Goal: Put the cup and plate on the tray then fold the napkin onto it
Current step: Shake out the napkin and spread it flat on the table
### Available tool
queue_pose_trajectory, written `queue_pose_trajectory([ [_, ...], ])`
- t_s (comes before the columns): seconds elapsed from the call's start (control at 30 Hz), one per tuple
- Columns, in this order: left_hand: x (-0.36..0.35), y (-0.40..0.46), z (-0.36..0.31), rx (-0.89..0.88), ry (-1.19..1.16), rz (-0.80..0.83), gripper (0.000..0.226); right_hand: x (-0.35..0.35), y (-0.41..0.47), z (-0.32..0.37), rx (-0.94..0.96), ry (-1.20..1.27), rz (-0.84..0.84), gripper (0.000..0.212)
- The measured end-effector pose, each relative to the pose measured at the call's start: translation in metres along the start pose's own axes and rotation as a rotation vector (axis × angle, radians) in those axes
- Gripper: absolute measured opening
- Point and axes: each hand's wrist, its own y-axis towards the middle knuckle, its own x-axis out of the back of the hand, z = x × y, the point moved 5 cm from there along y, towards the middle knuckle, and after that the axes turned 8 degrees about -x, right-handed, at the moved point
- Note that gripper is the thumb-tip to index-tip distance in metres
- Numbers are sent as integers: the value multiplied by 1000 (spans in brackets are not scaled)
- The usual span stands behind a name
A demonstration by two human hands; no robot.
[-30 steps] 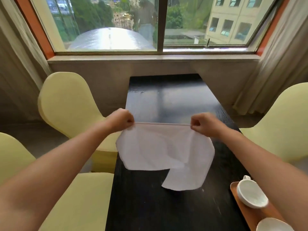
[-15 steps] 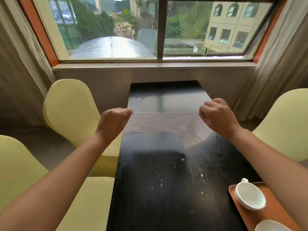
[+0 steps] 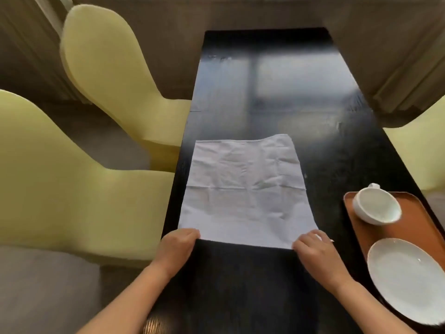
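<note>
The napkin, held up in the air before, now lies flat on the table; left hand and right hand pinch its near corners. Cup and plate sit on the tray at right, clear of it.

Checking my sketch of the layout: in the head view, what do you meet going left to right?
Pale yellow chairs → white cloth napkin on black table → brown tray carrying white cup and white plate.
</note>
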Motion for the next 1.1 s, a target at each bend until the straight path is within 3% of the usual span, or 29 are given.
queue_pose_trajectory([
  [0.17, -47, -59, -33, 90, -74, 2, 11, -41, -62, -1, -113, 119, 58, 27],
  [0.47, -67, -129, -77, 68, -77, -158, 59, -51, -146, 4, -197, 253, 30, 14],
  [0.6, -65, -157, -84, -9, -69, -125, 46, -51, -173, 7, -225, 256, 16, 15],
  [0.73, -64, -180, -87, 45, -88, -95, 29, -50, -196, 10, -229, 257, -14, 7],
  [1.1, -69, -211, -114, 115, -102, -98, 27, -46, -222, 9, -209, 262, -29, 26],
])
